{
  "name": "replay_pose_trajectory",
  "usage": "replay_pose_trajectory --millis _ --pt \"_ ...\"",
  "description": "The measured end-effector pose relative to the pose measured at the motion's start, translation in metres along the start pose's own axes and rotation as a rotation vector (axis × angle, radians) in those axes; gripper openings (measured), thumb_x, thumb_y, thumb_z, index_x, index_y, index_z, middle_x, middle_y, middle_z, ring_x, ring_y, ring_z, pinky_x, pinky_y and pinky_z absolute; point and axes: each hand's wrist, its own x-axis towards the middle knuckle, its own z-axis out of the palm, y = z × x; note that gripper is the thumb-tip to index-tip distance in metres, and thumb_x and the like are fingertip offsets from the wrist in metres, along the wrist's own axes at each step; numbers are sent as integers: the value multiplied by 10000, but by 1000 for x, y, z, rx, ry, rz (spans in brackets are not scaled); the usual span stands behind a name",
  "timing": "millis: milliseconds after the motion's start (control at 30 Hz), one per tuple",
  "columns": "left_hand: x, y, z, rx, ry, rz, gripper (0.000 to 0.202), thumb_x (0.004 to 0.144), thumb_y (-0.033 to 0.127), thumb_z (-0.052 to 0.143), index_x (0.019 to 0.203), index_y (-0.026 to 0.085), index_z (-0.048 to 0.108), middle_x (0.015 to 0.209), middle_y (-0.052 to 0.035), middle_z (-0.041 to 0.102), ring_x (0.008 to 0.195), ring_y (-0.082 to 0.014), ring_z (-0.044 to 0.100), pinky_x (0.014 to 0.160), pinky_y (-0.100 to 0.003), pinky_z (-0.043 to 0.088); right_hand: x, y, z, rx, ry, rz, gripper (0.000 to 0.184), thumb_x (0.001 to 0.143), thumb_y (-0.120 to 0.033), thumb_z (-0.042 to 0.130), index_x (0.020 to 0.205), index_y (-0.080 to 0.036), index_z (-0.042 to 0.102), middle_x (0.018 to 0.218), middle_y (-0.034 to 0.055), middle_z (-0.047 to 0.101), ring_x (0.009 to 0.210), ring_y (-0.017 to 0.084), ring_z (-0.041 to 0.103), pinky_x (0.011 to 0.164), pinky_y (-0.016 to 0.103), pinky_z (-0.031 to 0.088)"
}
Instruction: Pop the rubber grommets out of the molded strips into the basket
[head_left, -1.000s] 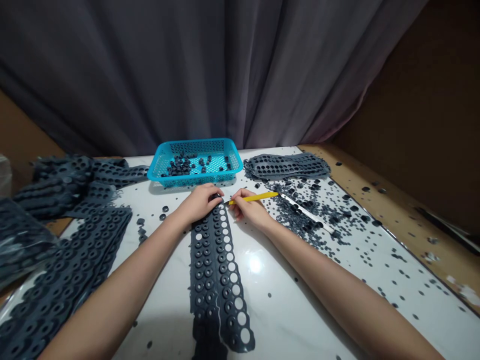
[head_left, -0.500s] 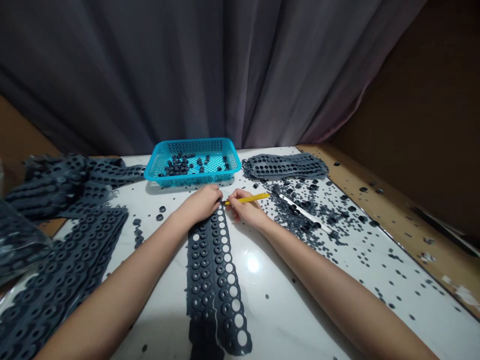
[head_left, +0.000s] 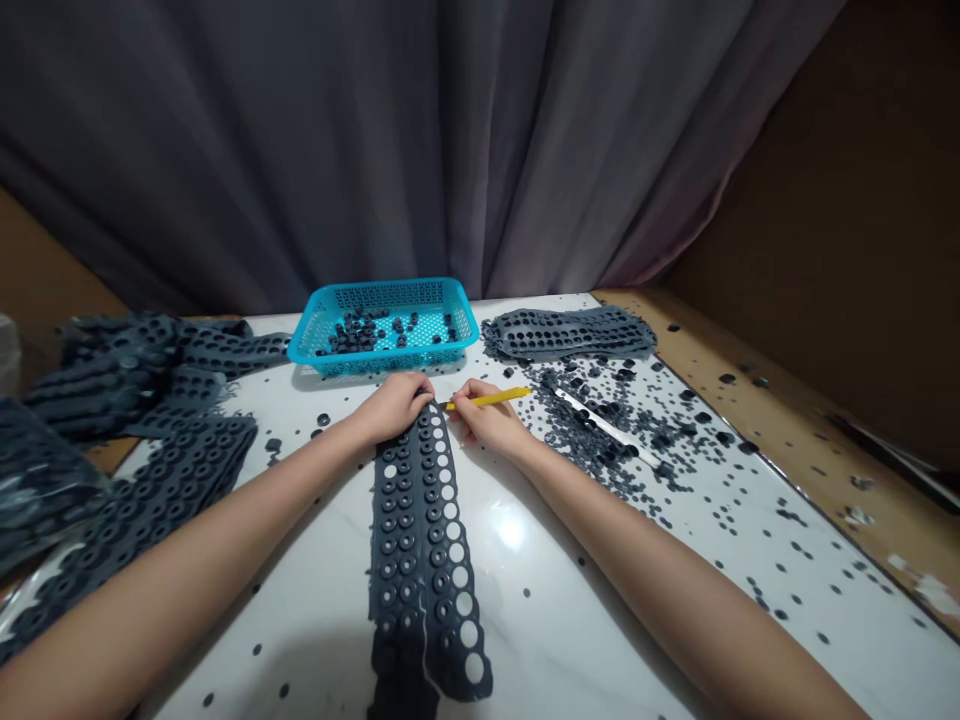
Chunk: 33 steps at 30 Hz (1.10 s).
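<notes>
A long dark grey rubber strip (head_left: 420,540) lies on the table, running away from me. It is moulded with rows of small rings, and one edge has a line of punched holes showing white. My left hand (head_left: 394,406) has its fingers curled over the strip's far end. My right hand (head_left: 489,420) is just to the right of that end and grips a slim yellow tool (head_left: 491,399). The tool's tip touches or nearly touches the strip. I cannot tell what kind of tool it is.
A blue plastic mesh basket (head_left: 382,328) holding dark rubber rings stands at the far side. Stacked perforated sheets (head_left: 172,480) lie to the left, and another stack (head_left: 570,333) lies far right. Loose rings litter the white table (head_left: 570,600). A grey curtain hangs behind.
My left forearm has swung outward to the left. Both hands and the strip sit slightly further left in view, and the yellow tool stays at the strip's far end.
</notes>
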Motion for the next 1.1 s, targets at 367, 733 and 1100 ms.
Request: replay_pose_trajectory --millis 367,733,1100 --pt "-3 -6 -6 -99 126 12 161 848 239 513 911 152 634 947 -75 662 901 -206 606 840 -314 458 -1 0 -3 310 64 26 105 737 -274 574 747 -190 512 603 -30 604 416 66 495 408 193 495" --pt "17 -8 -7 110 -80 125 167 808 175 539 902 148 675 933 -100 631 862 -224 613 798 -317 477 20 -6 -2 263 -6 73 132 726 -257 615 714 -178 510 575 -25 599 412 69 477 362 180 468" --pt "14 -4 -7 213 -118 128 189 853 161 476 903 143 657 948 -106 621 861 -224 616 784 -314 475 26 -8 -2 59 -35 3 113 745 -166 547 649 -184 490 560 -33 590 364 53 455 318 147 413"
